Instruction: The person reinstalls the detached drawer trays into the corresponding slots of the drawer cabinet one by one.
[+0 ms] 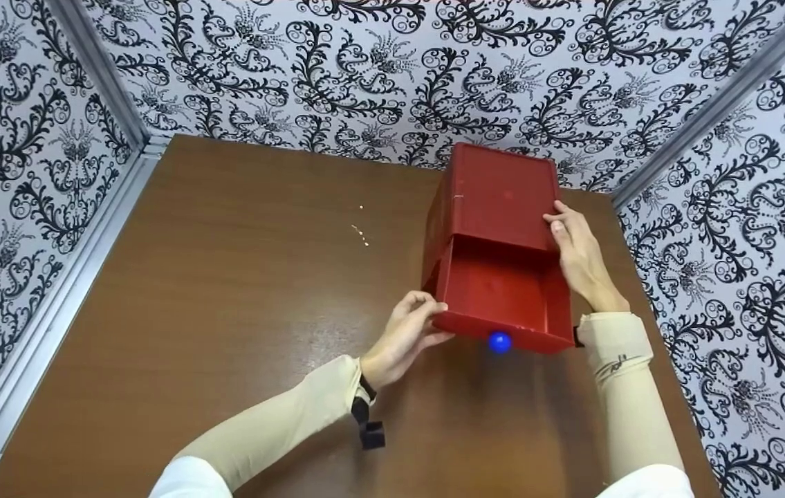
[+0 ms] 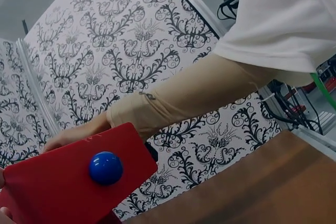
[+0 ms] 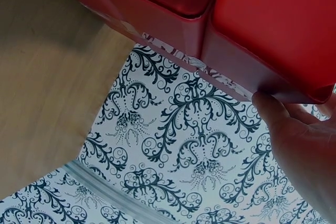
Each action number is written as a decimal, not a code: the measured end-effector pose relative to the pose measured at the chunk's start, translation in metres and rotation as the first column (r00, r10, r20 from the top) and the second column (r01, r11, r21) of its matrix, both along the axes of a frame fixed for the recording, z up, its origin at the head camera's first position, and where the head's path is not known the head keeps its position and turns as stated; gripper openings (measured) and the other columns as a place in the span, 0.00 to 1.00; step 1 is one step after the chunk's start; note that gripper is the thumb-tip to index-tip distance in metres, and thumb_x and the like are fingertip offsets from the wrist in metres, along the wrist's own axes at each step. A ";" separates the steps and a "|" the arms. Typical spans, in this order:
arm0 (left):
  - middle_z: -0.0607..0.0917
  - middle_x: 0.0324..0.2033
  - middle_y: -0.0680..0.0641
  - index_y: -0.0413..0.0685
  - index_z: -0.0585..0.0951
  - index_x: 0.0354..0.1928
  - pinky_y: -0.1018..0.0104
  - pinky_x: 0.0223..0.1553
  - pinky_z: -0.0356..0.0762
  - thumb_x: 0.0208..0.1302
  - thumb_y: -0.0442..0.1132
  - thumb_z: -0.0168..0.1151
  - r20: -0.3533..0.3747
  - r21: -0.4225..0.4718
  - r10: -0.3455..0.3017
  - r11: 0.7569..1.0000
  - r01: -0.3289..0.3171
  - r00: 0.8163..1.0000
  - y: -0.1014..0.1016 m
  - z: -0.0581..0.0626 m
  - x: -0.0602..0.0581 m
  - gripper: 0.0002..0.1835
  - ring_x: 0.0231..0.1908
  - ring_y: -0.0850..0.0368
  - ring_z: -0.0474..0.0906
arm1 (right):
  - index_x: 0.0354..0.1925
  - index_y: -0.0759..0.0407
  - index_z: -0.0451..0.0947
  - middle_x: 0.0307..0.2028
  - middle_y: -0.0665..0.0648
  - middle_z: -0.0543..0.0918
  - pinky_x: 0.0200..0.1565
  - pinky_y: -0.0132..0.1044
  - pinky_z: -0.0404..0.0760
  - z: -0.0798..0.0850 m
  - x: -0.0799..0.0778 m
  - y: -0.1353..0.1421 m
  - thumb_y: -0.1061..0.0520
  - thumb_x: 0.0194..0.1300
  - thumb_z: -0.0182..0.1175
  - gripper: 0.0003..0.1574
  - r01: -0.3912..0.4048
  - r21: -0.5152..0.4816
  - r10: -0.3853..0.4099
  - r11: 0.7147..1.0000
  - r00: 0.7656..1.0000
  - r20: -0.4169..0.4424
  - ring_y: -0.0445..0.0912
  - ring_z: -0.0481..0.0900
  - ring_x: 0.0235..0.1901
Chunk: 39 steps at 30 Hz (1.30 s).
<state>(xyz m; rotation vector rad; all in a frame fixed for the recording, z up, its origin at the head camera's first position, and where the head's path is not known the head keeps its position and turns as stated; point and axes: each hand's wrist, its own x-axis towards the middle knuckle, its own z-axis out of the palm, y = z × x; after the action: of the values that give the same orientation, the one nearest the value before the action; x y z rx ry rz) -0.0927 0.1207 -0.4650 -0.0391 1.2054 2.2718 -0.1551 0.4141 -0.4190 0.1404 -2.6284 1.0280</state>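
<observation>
A red box (image 1: 506, 197) stands near the back wall, its red drawer (image 1: 496, 290) pulled out toward me. Nothing shows inside the visible part of the drawer. A round blue knob (image 1: 499, 342) sits on the drawer's front, also seen in the left wrist view. My left hand (image 1: 406, 335) pinches the left corner of the drawer front, thumb above and fingers below. At the box's right side, my right hand (image 1: 580, 259) grips the upper edge. In the right wrist view, one digit of the right hand (image 3: 299, 140) touches the box's side; other fingers are partly hidden.
The brown table (image 1: 247, 290) extends to the left, with small pale marks (image 1: 361, 235) on it. Patterned walls (image 1: 378, 76) and metal rails (image 1: 74, 256) border it. A black strap (image 1: 368, 422) hangs from the left wrist. Cables (image 2: 299, 111) show behind the right sleeve.
</observation>
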 end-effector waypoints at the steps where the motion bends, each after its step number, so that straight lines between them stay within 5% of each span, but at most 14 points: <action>1: 0.75 0.40 0.45 0.50 0.66 0.34 0.49 0.52 0.78 0.61 0.35 0.53 -0.007 -0.004 0.004 1.000 -0.004 1.000 0.002 0.000 -0.002 0.06 0.36 0.58 0.78 | 0.53 0.65 0.70 0.67 0.62 0.62 0.69 0.54 0.54 0.000 0.000 0.000 0.48 0.71 0.40 0.25 0.002 0.003 -0.002 1.000 1.000 -0.002 0.57 0.56 0.68; 7: 0.75 0.36 0.50 0.50 0.68 0.35 0.52 0.50 0.80 0.59 0.36 0.55 -0.027 -0.051 0.002 0.999 -0.003 1.000 0.006 0.000 -0.010 0.06 0.35 0.60 0.75 | 0.53 0.65 0.70 0.66 0.63 0.63 0.69 0.55 0.54 0.000 -0.001 0.001 0.51 0.68 0.46 0.23 -0.007 0.025 0.007 1.000 1.000 -0.004 0.58 0.57 0.68; 21: 0.72 0.41 0.49 0.43 0.67 0.46 0.55 0.50 0.80 0.60 0.35 0.57 -0.074 0.017 0.037 0.999 -0.036 0.997 0.014 0.005 -0.028 0.13 0.36 0.57 0.76 | 0.53 0.65 0.71 0.67 0.64 0.62 0.69 0.55 0.53 0.001 0.000 0.005 0.54 0.69 0.45 0.21 -0.019 0.010 0.019 1.000 1.000 0.001 0.58 0.56 0.68; 27: 0.69 0.47 0.44 0.48 0.66 0.54 0.60 0.51 0.80 0.53 0.35 0.66 -0.284 0.002 0.040 0.999 -0.041 0.958 0.024 -0.043 -0.050 0.27 0.41 0.53 0.80 | 0.54 0.64 0.71 0.66 0.63 0.63 0.70 0.54 0.53 0.001 -0.002 0.002 0.51 0.70 0.42 0.22 -0.034 0.013 0.034 0.999 0.999 -0.004 0.57 0.56 0.69; 28: 0.69 0.46 0.45 0.49 0.67 0.53 0.62 0.49 0.81 0.52 0.37 0.67 -0.319 0.015 0.043 0.999 -0.040 0.947 0.028 -0.060 -0.060 0.26 0.40 0.55 0.80 | 0.54 0.63 0.71 0.66 0.63 0.63 0.70 0.54 0.53 0.001 -0.002 0.002 0.51 0.71 0.42 0.23 -0.036 0.011 0.036 0.999 0.999 -0.004 0.57 0.56 0.69; 31: 0.70 0.46 0.43 0.45 0.67 0.52 0.58 0.47 0.82 0.54 0.35 0.65 -0.356 -0.055 0.049 0.996 -0.073 0.933 0.026 -0.046 -0.062 0.24 0.41 0.54 0.78 | 0.54 0.62 0.71 0.66 0.62 0.63 0.69 0.54 0.54 0.001 -0.003 0.001 0.49 0.71 0.41 0.24 -0.036 0.008 0.036 0.999 0.999 -0.005 0.56 0.56 0.69; 32: 0.69 0.47 0.41 0.43 0.67 0.52 0.57 0.47 0.82 0.55 0.34 0.64 -0.367 -0.099 0.047 0.991 -0.089 0.929 0.023 -0.033 -0.059 0.23 0.41 0.54 0.77 | 0.54 0.62 0.71 0.66 0.62 0.63 0.69 0.54 0.54 0.002 -0.003 0.001 0.49 0.71 0.41 0.24 -0.036 0.008 0.036 0.999 0.999 -0.006 0.56 0.56 0.69; 34: 0.68 0.49 0.38 0.40 0.68 0.51 0.57 0.43 0.84 0.57 0.34 0.63 -0.426 -0.173 0.043 0.977 -0.129 0.904 0.021 -0.021 -0.060 0.21 0.42 0.53 0.76 | 0.54 0.63 0.71 0.66 0.62 0.63 0.69 0.54 0.54 0.001 -0.002 0.002 0.50 0.71 0.41 0.23 -0.035 0.007 0.035 0.999 0.999 -0.007 0.56 0.56 0.69; 35: 0.67 0.50 0.36 0.38 0.67 0.51 0.55 0.43 0.83 0.57 0.33 0.62 -0.431 -0.234 0.033 0.961 -0.147 0.902 0.017 -0.002 -0.055 0.21 0.44 0.50 0.75 | 0.54 0.63 0.71 0.66 0.62 0.63 0.69 0.54 0.54 0.001 -0.002 0.002 0.50 0.71 0.41 0.23 -0.035 0.006 0.035 0.999 0.999 -0.007 0.56 0.56 0.69; 39: 0.64 0.53 0.33 0.35 0.67 0.52 0.54 0.40 0.84 0.57 0.32 0.62 -0.502 -0.336 0.003 0.921 -0.198 0.865 0.016 0.015 -0.059 0.22 0.50 0.41 0.73 | 0.53 0.63 0.71 0.66 0.62 0.63 0.69 0.54 0.54 0.000 0.000 0.005 0.50 0.71 0.41 0.23 -0.026 0.008 0.027 1.000 1.000 -0.016 0.56 0.57 0.68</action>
<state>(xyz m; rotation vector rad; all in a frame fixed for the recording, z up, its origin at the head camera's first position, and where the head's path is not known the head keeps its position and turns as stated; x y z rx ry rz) -0.1518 0.1366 -0.4505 0.3664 1.9447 2.1667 -0.1548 0.4187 -0.4192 0.1852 -2.6226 1.0212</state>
